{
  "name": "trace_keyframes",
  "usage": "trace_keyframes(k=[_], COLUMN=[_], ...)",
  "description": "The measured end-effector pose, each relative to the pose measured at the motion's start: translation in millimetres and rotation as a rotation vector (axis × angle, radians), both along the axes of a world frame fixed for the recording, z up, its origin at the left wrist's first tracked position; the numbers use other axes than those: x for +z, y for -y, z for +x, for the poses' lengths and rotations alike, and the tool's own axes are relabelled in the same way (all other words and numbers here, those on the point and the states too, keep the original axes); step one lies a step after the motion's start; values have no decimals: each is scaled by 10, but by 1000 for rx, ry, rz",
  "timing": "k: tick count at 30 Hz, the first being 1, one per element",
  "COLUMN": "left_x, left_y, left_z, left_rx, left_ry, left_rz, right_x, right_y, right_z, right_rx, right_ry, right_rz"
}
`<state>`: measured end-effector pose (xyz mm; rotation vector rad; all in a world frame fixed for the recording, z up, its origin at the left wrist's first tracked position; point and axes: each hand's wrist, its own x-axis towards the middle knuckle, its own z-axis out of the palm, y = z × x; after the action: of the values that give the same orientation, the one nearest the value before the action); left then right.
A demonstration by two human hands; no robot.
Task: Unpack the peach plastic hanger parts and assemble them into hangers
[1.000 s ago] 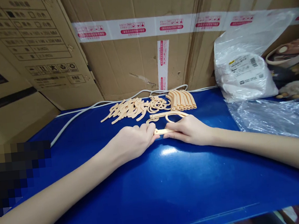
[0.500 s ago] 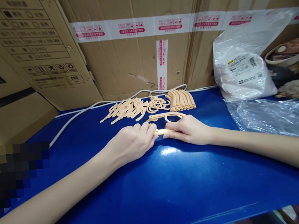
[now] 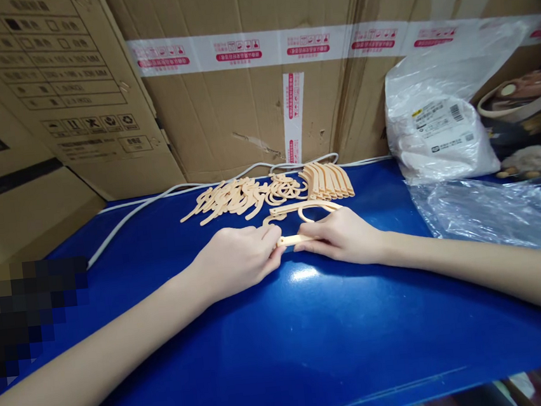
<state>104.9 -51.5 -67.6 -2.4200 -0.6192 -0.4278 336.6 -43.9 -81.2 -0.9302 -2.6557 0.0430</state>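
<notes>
Strip (image 3: 291,240) of smooth, round-ended cream plastic between left hand (image 3: 244,254) and right hand (image 3: 349,237), each grip pinched closed on it.

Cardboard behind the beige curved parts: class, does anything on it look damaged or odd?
Yes: a ragged pale scuff marks the cardboard low down, left of the vertical tape strip, interrupting the surrounding brown surface. Tear or surface wear, I cannot tell.
</notes>
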Motion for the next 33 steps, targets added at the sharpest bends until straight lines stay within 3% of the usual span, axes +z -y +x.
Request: trace_keyframes(k=[10,33], left_x=[-1,5], left_y=[-3,-7], left_z=[-1,-24], left_rx=[-7,63], left_ry=[-22,-11], left_rz=[24,-212], right_x=[-17,-14], right_y=[18,16], right_z=[9,11], right_rx=[7,-15], right_ry=[10,16], right_rz=[70,109])
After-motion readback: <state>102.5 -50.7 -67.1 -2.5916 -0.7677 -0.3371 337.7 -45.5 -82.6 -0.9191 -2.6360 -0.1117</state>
